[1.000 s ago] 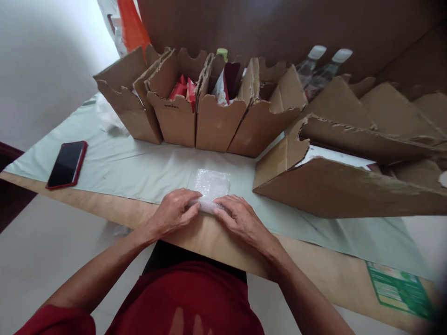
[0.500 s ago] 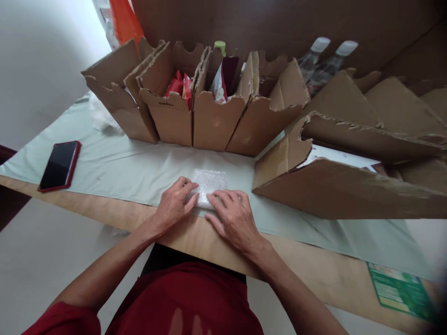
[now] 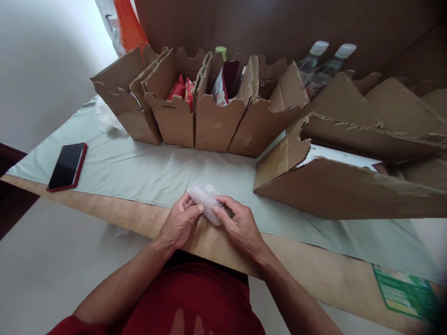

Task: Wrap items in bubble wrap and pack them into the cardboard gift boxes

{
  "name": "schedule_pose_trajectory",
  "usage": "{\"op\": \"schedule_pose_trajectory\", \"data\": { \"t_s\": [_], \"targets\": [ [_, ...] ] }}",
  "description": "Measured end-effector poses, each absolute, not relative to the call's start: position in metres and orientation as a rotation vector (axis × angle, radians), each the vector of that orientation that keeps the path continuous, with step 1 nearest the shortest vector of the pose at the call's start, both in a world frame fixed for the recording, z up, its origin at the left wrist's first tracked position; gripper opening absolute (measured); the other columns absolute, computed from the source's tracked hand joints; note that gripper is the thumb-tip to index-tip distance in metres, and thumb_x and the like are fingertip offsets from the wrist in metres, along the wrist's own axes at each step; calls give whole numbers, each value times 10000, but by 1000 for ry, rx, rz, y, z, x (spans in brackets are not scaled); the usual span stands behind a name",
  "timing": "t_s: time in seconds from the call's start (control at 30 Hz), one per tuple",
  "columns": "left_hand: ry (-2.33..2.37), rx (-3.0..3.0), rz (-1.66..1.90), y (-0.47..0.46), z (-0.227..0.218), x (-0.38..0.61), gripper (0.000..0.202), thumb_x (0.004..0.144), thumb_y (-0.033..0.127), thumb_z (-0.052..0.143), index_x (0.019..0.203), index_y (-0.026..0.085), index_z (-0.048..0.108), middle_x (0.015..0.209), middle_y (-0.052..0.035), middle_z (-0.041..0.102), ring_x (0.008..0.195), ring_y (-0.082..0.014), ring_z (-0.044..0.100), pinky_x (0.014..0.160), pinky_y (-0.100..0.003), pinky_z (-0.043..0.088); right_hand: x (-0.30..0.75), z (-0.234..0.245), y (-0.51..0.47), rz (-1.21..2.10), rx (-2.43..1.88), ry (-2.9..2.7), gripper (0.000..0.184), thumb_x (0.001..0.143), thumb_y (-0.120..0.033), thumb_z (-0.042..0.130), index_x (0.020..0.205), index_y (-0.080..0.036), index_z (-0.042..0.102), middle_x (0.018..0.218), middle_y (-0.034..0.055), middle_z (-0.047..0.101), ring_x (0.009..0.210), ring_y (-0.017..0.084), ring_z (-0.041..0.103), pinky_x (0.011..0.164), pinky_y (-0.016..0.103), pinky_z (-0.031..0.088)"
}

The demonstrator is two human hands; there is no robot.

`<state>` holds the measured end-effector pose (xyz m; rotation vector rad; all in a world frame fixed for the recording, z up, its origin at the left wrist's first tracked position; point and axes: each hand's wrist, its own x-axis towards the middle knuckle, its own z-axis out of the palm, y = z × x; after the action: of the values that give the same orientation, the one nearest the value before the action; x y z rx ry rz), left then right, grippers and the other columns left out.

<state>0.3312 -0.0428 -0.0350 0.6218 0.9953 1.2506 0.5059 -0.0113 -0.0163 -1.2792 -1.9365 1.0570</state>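
Note:
A small roll of bubble wrap is held just above the near edge of the table, over the pale green cloth. My left hand pinches its left end with fingers closed. My right hand grips its right end, thumb and fingers curled round it. What the wrap encloses is hidden.
Several open cardboard boxes stand in a row at the back, some holding red packets. A large torn cardboard box lies at the right. A phone in a red case lies at left. Two clear bottles stand behind.
The bubble wrap lay flat on the cloth under my hands; now it is rolled into a bundle and lifted between both hands, nearer to me.

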Motion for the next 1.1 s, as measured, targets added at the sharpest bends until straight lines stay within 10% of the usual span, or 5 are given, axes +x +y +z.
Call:
{"op": "schedule_pose_trajectory", "data": {
  "t_s": [0.27, 0.5, 0.73, 1.1],
  "targets": [
    [1080, 655, 1319, -44, -33, 342, 477, 721, 298, 798, 1164, 186, 660, 1088, -56, 759, 1042, -214, 705, 968, -343, 535, 520, -16, -26, 704, -1272, -2039, 215, 956, -381, 638, 1084, -236, 730, 1122, 87, 753, 1043, 273, 701, 932, 452, 508],
    [1173, 1156, 1193, -58, -18, 352, 507, 849, 221, 707, 1344, 207, 601, 1287, -91, 704, 1165, -234, 676, 1020, -344, 529, 537, 0, -20, 982, -1216, -1986, 834, 811, -558, 793, 1531, -277, 477, 1468, 130, 619, 1306, 330, 618, 1082, 544, 510],
    [1170, 1155, 1088, -63, -27, 352, 835, 831, 242, 759, 1574, 244, 379, 1319, -121, 663, 1067, -235, 693, 933, -366, 567, 528, 1, -25, 1054, -1193, -1691, 398, 847, -364, 752, 1227, -257, 701, 1170, 67, 757, 1060, 238, 700, 969, 412, 581],
    [1146, 1302, 703, -60, -17, 347, 226, 862, 331, 661, 1023, 175, 693, 900, -21, 680, 799, -180, 585, 703, -253, 468, 557, 16, -26, 1303, -1149, -1751, 793, 784, -355, 823, 1502, -270, 496, 1487, 111, 583, 1175, 225, 645, 993, 385, 556]
  ]
}}
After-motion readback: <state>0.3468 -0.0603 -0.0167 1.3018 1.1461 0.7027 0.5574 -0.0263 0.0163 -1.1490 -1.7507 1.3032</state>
